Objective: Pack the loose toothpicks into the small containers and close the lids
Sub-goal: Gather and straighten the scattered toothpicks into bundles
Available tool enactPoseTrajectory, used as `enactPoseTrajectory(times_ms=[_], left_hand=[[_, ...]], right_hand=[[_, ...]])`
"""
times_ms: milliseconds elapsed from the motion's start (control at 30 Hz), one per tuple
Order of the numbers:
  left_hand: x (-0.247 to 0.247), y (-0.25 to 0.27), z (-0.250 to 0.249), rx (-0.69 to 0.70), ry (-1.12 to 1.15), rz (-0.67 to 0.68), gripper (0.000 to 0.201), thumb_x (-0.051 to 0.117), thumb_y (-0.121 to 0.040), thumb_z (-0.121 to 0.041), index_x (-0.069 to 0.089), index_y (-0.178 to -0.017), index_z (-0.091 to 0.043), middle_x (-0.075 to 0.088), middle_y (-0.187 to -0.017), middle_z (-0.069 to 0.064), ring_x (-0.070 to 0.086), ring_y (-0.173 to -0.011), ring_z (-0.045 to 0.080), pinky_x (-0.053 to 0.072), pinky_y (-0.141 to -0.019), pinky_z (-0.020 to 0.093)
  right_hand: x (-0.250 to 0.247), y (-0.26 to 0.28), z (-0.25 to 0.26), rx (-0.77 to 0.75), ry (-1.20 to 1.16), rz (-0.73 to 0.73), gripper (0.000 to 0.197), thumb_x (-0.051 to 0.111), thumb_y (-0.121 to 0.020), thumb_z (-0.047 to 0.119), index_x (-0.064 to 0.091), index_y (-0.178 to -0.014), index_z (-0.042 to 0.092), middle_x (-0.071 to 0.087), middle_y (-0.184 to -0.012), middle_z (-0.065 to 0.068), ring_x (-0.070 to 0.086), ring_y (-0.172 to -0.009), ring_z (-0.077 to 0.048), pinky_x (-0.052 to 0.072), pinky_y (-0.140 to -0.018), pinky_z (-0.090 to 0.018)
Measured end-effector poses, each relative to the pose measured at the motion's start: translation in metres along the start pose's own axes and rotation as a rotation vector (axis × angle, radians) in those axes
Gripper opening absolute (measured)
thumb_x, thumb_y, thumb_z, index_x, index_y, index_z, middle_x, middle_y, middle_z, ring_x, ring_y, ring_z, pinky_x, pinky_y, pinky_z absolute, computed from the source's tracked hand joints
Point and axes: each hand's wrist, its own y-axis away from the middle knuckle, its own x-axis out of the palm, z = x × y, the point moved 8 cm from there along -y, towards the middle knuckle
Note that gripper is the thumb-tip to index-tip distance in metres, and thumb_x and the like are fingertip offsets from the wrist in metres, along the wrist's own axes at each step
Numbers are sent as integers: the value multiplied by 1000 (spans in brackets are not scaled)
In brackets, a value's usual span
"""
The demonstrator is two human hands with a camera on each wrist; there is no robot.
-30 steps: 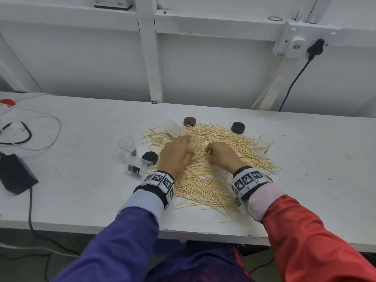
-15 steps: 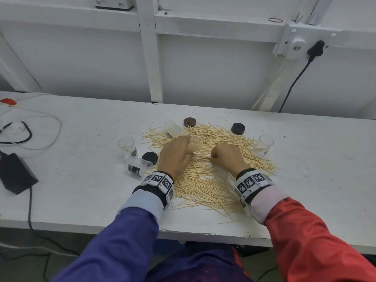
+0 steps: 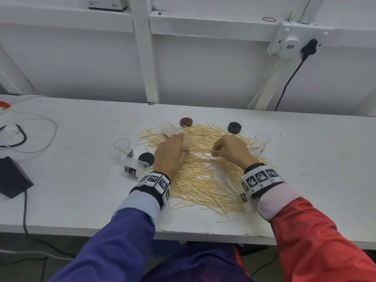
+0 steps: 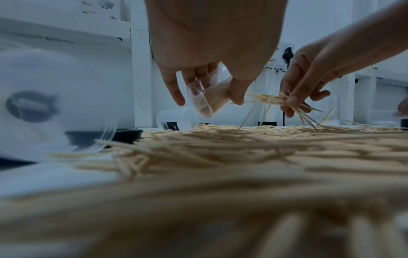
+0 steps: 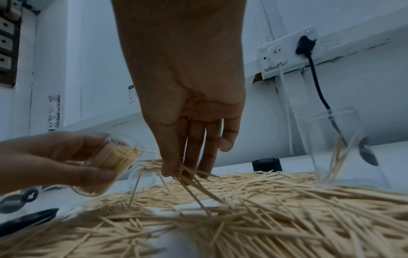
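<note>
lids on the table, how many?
3, all loose: maroon lid at the pile's far edge, black lid far right, black lid left of the left hand. More could be hidden under the toothpicks.

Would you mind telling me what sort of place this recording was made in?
Probably a plain workshop or utility room, not a kitchen: a painted white workbench set against a white panelled wall, a wall socket with a black plug, and a black power adapter trailing cables.

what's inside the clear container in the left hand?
The container, tilted in the left hand, is packed with toothpicks lying lengthwise, tips at its mouth. Fingers cover part of the wall, so how full it is cannot be told. The right hand pinches more toothpicks beside its mouth.
</note>
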Motion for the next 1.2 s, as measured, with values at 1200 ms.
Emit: enactPoseTrajectory(times_ms=[1200], left_hand=[[10, 2, -10, 105, 36, 109, 57, 58, -93, -38, 40, -142, -14, 55, -131, 4, 51, -118, 24, 38, -95, 36]], right_hand=[[-10, -16, 57, -194, -98, 6, 17, 70, -87, 23, 74, -84, 8, 69, -76, -5, 61, -72, -21, 46, -63, -34]])
